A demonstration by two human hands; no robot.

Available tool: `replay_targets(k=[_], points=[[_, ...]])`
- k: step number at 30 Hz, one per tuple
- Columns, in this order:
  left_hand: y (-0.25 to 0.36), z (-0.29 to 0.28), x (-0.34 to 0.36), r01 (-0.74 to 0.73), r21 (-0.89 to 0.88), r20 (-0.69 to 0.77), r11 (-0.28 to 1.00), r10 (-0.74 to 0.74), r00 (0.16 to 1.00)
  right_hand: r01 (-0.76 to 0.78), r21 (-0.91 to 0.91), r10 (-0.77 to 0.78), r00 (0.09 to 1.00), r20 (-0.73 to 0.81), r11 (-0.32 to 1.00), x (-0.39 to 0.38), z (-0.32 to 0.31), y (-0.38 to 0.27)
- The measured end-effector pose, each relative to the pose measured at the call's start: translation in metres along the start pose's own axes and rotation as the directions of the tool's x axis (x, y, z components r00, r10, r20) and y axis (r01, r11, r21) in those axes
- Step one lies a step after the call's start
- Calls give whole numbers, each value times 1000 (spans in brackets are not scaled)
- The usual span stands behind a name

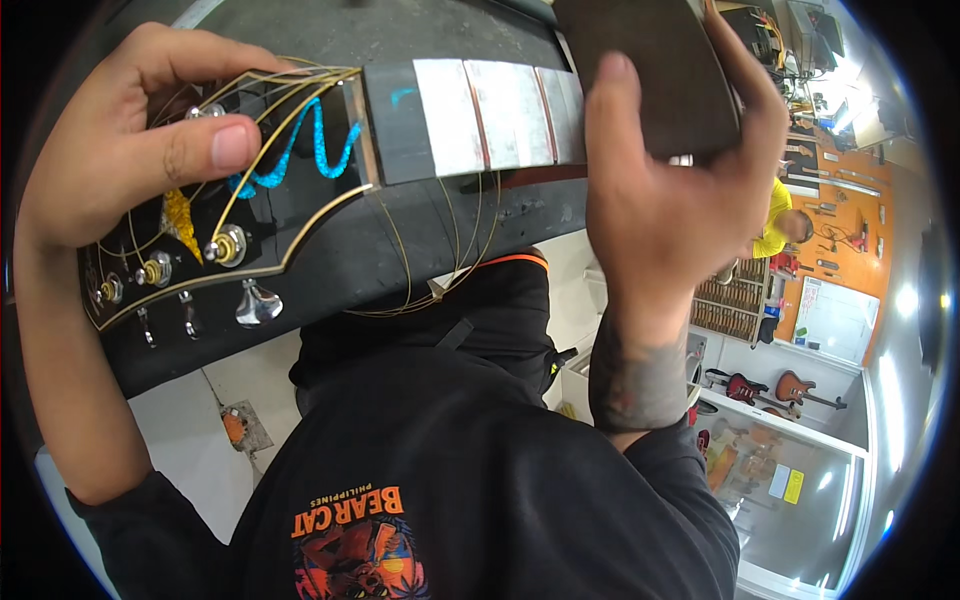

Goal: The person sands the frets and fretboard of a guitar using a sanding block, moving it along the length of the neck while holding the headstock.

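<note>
**Minding loose strings (pixel 325 77) around a guitar neck (pixel 510 110) and one dark block (pixel 655 75)**

So the neck lies across the bench (pixel 430 35), headstock (pixel 275 212) at the left. Right hand (pixel 675 210) is clamped on the block, thumb across its face, fingers round its right edge, up by the right end of the visible neck; can't tell if block and neck touch. Left hand (pixel 120 150) has its thumb over the headstock face by the strings, fingers toward the far edge. Whether that grip is really squeezing anything, I can't tell.

What worries me: strands droop off the near side, so a wrist passing low could snag them. If the block tips in that one-handed grip, a corner could ding the pale panels (pixel 448 118). And if the left hand slips, slack strings might flop across the neck.

Head count: two hands, one block, one headstock, three tuner posts (pixel 228 245) and three tuner buttons (pixel 260 305) along the near side, two inlays (blue (pixel 319 130), yellow (pixel 182 225)), three pale panels, two reddish lines (pixel 476 112) between them. Drooping strands overlap, so no solid number.
</note>
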State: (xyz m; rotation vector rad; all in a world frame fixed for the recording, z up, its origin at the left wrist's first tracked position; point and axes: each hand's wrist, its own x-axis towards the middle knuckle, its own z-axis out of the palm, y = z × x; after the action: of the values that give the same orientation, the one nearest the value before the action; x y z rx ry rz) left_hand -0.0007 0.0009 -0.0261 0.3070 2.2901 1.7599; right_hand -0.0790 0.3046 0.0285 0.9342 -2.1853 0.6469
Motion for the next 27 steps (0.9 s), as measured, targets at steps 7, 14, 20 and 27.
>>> replay_targets(k=[7,14,20,27], points=[[-13,-1,-7,29,95,-59,995,-24,998,-14,122,40,976,-214,992,-67,-19,-19],[2,-1,-10,44,41,-65,998,-41,997,78,15,-78,997,13,997,-6,4,-5],[-12,0,-6,6,4,-92,1000,-6,996,-14,50,19,994,-107,999,-46,-11,-7],[-1,3,1,3,-34,-23,999,-4,1000,-268,186,317,891,-326,945,-75,-42,-40]])
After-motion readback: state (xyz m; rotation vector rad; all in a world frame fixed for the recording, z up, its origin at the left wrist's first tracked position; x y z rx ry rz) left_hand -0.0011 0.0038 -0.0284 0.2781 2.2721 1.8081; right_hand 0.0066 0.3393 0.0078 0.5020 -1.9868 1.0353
